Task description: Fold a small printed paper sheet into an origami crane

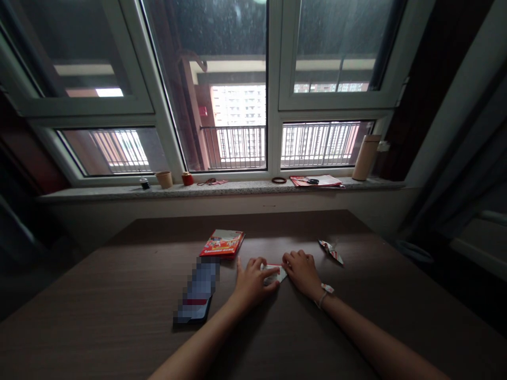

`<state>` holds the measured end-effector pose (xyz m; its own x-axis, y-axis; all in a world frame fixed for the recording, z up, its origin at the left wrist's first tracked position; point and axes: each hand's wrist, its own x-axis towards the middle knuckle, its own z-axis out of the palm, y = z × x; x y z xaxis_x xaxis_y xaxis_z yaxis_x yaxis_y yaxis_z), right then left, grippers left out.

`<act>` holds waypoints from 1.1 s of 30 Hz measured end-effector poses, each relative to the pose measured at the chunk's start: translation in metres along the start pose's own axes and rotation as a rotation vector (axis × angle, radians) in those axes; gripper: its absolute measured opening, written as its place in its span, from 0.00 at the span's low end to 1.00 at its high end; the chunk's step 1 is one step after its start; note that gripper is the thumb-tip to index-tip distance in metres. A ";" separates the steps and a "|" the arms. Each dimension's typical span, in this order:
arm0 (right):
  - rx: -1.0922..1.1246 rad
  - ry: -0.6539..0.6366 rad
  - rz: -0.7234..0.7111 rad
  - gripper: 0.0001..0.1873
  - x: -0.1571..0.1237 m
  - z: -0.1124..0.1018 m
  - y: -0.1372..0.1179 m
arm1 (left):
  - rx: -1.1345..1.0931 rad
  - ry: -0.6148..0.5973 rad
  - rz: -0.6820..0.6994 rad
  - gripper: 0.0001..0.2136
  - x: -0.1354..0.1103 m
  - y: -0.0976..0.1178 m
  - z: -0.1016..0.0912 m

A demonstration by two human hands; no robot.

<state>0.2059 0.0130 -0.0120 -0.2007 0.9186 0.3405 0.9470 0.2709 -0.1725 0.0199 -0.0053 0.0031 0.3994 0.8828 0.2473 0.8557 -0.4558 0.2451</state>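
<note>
A small folded paper (282, 275), white with red print, lies on the table between my two hands. My left hand (253, 279) holds its left part down, with the thumb and index finger on the paper and the little finger held apart. At the paper's right edge, the bent fingers of my right hand (303, 270) close on its corner. What the right fingertips do underneath is hidden. A thin band with a small pale piece circles my right wrist. Beyond the right hand sits a folded paper piece (331, 252) with pointed ends.
A red printed booklet (222, 244) and a phone (197, 290), its screen blurred, lie left of my hands on the brown table (119, 285). Along the windowsill stand a paper cup (164, 179), a red jar (187, 179), a bracelet (279, 180), scissors (312, 181) on papers and a flask (365, 158).
</note>
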 end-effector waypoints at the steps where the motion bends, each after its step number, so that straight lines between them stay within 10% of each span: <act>1: -0.001 0.003 -0.002 0.06 0.000 0.000 0.000 | 0.000 -0.003 -0.002 0.16 0.000 0.000 0.000; 28: 0.238 0.118 0.102 0.10 -0.001 0.000 0.011 | -0.033 -0.009 -0.119 0.19 0.003 0.001 0.007; 33: 0.377 0.048 -0.061 0.08 -0.007 -0.014 0.021 | 0.014 0.043 -0.122 0.19 0.005 0.000 0.010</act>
<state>0.2309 0.0085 -0.0056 -0.2335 0.8852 0.4024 0.7734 0.4199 -0.4750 0.0251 0.0002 -0.0048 0.2784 0.9256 0.2562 0.9015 -0.3439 0.2627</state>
